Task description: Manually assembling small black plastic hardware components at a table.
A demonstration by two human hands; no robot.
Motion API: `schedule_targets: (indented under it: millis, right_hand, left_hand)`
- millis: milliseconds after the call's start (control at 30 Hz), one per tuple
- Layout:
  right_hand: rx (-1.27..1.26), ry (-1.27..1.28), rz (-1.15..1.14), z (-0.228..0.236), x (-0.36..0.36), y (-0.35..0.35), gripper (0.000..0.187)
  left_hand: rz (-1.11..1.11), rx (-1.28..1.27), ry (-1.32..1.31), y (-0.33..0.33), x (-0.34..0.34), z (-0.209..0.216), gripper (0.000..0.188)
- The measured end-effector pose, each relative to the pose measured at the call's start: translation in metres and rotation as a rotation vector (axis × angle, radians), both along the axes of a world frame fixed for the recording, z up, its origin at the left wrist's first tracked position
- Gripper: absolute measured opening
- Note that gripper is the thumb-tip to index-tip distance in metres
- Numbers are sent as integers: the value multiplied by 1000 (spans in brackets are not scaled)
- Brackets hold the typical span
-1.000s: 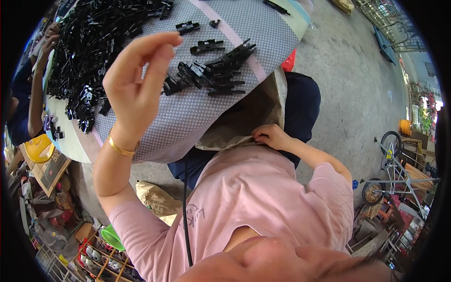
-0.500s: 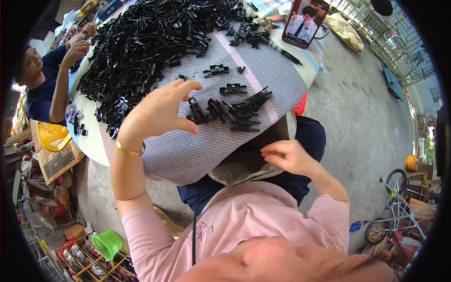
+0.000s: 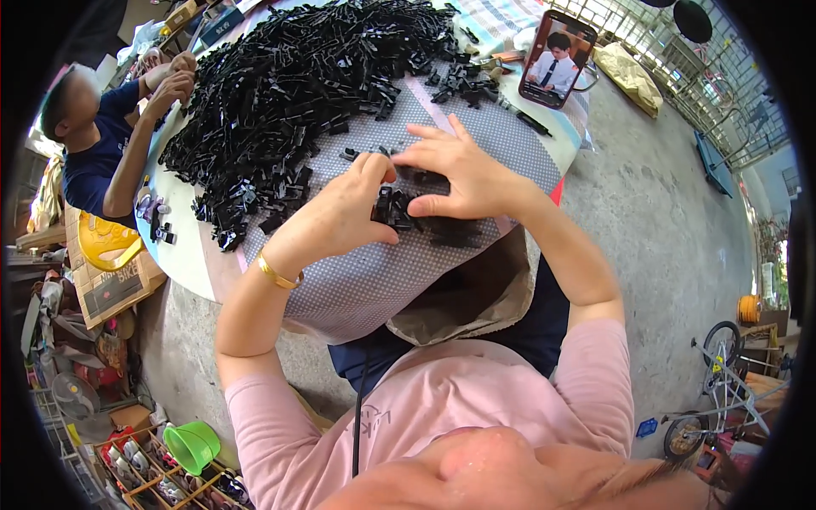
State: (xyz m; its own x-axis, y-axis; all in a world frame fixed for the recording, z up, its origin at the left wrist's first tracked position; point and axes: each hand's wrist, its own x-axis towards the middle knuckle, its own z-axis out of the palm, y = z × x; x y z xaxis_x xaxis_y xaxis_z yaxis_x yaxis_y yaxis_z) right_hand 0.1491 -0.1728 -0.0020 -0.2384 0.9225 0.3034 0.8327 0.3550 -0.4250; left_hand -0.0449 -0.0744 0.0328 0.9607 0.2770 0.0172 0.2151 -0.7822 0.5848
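Observation:
A small group of black plastic clip-like parts (image 3: 393, 204) lies on the dotted grey cloth (image 3: 340, 285), partly hidden by my hands. My left hand (image 3: 344, 208), with a gold bangle on its wrist, curves at the group's left side, thumb and fingers apart. From the right, my right hand (image 3: 463, 174) reaches over the same parts, its fingers spread and thumb apart. The parts beneath the right hand are blurred. Neither hand is visibly closed on a part. Beyond them rises a large heap of similar black parts (image 3: 280, 93).
An open brown paper bag (image 3: 463, 319) sits at my lap below the table edge. A phone (image 3: 557, 59) stands upright at the far right. Across the table's left side, another person's hands (image 3: 177, 83) are at the heap. A green bucket (image 3: 192, 444) stands lower left.
My right hand has moved from the paper bag's mouth up onto the table, over the parts. My left hand has shifted slightly right, closer to them. The whole view has shifted slightly.

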Motion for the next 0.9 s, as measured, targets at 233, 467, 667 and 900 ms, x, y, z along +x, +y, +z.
schedule_targets:
  millis: [233, 467, 667, 900]
  right_hand:
    - [122, 52, 18, 4, -17, -47, 57]
    - [341, -40, -155, -23, -43, -94, 56]
    - [326, -25, -167, -51, -54, -141, 50]
    - [394, 211, -224, -44, -35, -147, 11]
  left_hand:
    - [-11, -64, 4, -10, 1, 2, 84]
    - [-321, -234, -18, -26, 10, 0, 73]
    - [-576, -161, -161, -46, 11, -6, 75]
    - [-717, -53, -266, -63, 4, -12, 60]
